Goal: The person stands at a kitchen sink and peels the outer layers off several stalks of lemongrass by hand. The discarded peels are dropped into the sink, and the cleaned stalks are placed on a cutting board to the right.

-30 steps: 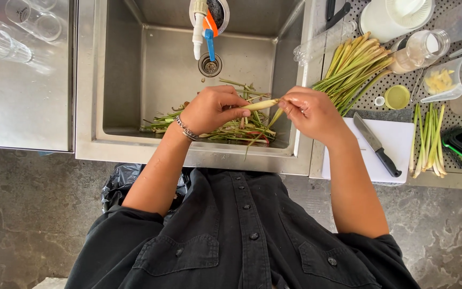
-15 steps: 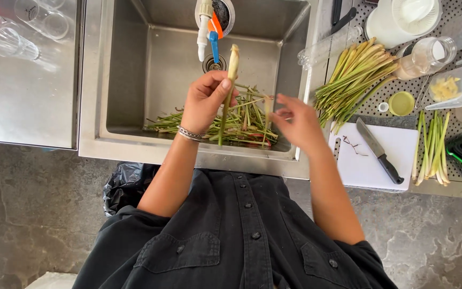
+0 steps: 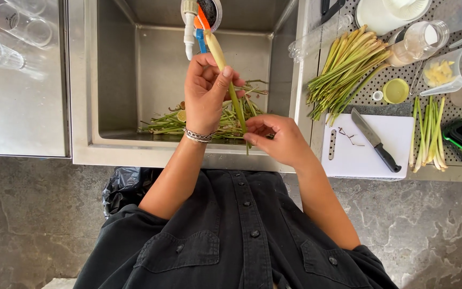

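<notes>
My left hand point(image 3: 205, 93) holds a lemongrass stalk point(image 3: 216, 51) upright over the steel sink point(image 3: 81, 80), pale bulb end pointing away from me. My right hand point(image 3: 279, 139) pinches a thin green outer leaf point(image 3: 237, 109) of that stalk and draws it down toward me. Under both hands a heap of peeled green trimmings point(image 3: 172, 124) lies on the sink floor. A bracelet sits on my left wrist.
Right of the sink are a bundle of unpeeled lemongrass point(image 3: 346, 64), a white cutting board point(image 3: 367, 155) with a black-handled knife point(image 3: 375, 140), and several trimmed stalks point(image 3: 429, 134). Jugs and a jar stand behind. Glasses point(image 3: 12, 32) rest on the left drainer. A tap point(image 3: 196, 16) hangs above.
My left hand has swung the stalk from lying sideways between both hands to standing upright. My right hand has moved down, stripping a leaf off it.
</notes>
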